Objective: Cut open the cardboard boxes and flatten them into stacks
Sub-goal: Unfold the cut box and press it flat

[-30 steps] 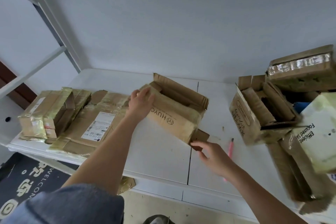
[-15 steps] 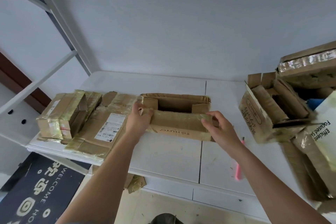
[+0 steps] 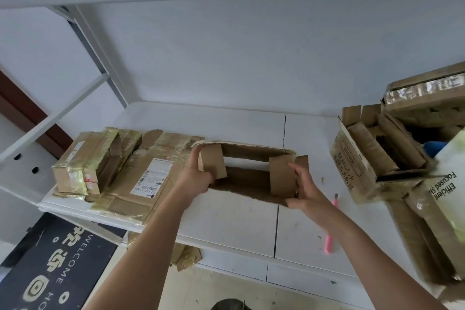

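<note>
Gripping the open cardboard box at both ends, I hold it over the middle of the white bench, its open side turned up toward me. My left hand curls around the left end, fingers wrapped over the folded-in end flap there. My right hand clamps the right end, thumb and fingers pinching the other flap and the box wall beside it. The box sits between my two hands, its far long wall toward the wall behind.

Just left of it lies a stack of flattened cardboard with a shipping label, a small taped box resting on its left part. A pink utility knife lies on the bench near my right forearm. Further right stands a heap of unopened and half-opened boxes.
</note>
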A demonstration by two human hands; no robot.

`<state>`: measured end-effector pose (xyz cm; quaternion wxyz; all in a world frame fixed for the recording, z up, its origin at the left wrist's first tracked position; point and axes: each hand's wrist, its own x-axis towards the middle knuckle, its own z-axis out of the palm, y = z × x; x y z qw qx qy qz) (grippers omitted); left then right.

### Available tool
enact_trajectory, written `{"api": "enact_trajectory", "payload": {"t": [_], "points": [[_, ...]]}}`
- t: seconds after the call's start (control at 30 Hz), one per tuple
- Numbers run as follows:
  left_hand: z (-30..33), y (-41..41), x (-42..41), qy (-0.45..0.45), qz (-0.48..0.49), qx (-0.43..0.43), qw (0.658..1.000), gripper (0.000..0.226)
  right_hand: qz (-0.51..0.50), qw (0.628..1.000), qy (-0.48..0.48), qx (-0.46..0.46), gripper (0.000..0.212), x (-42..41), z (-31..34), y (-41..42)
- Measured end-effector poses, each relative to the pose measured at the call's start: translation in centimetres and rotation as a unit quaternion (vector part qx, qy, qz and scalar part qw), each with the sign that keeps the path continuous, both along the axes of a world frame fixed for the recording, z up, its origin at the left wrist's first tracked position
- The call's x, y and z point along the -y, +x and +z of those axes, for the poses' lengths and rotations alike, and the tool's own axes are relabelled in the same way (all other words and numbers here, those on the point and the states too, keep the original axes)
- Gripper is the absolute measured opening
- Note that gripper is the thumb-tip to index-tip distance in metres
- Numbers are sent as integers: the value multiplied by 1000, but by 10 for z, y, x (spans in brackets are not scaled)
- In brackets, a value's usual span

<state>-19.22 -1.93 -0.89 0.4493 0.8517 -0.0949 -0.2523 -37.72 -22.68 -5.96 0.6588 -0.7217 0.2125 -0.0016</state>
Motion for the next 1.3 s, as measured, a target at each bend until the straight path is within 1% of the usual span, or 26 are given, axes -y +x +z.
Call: {"api": "enact_trajectory", "payload": {"t": [0.03, 0.1, 0.2, 0.27, 0.33, 0.43, 0.53, 0.63, 0.7, 0.77, 0.83, 0.87, 0.93, 1.03, 1.1, 1.13, 1.17, 1.2, 1.23, 1.3], "points": [[-2, 1, -1, -2, -7, 6, 1000, 87, 27, 1000, -2, -7, 94, 0, -2, -2], [-5, 2, -1, -3, -21, 10, 1000, 93, 66, 997, -21, -32, 104, -3, 0, -4], [-9, 5, 0, -28, -23, 1, 999, 99, 76, 994, -62, -45, 111, -2, 2, -6], [-12, 4, 0, -30, -20, 19, 999, 101, 67, 995, -63, -33, 114, -3, 3, -7], [-13, 1, 3, -3, -8, 67, 998, 99, 47, 998, -43, 2, 113, -4, 1, -9], [-13, -8, 12, 74, 37, 150, 985, 96, -15, 999, 2, 37, 105, -8, 2, -8], [-13, -15, 21, 131, 89, 173, 972, 91, -49, 998, 17, 27, 102, -10, 3, -4], [-10, -20, 25, 154, 112, 171, 967, 86, -58, 998, 11, 23, 99, -8, 3, -2], [-8, -24, 27, 123, 104, 155, 975, 84, -80, 997, 0, 17, 95, -7, 3, -1], [-7, -26, 26, 44, 83, 116, 989, 78, -128, 991, -24, 20, 87, -4, 4, 2], [-9, -22, 19, -27, 61, 59, 996, 83, -189, 980, -63, 26, 80, 0, 6, 9], [-10, -20, 16, -51, 52, 34, 997, 84, -211, 973, -90, 20, 79, 2, 7, 13], [-9, -14, 11, -93, 40, -6, 995, 83, -246, 957, -152, -8, 85, 3, 8, 22], [-7, -12, 5, -128, 7, -53, 990, 83, -266, 925, -257, -91, 94, -1, 11, 30], [-6, -12, 1, -125, -9, -75, 989, 82, -271, 900, -317, -126, 91, -4, 12, 32], [-4, -13, -1, -121, -10, -88, 989, 80, -267, 893, -340, -125, 89, -5, 12, 32], [-3, -12, -2, -114, -7, -98, 989, 77, -259, 891, -356, -114, 84, -5, 11, 33], [-2, -10, -5, -116, 7, -106, 988, 70, -243, 898, -354, -95, 77, -3, 11, 32], [0, -6, -8, -132, 32, -122, 983, 59, -220, 913, -336, -69, 68, 1, 11, 31], [4, 2, -14, -197, 80, -178, 961, 37, -144, 947, -287, -31, 54, 12, 13, 23]]}}
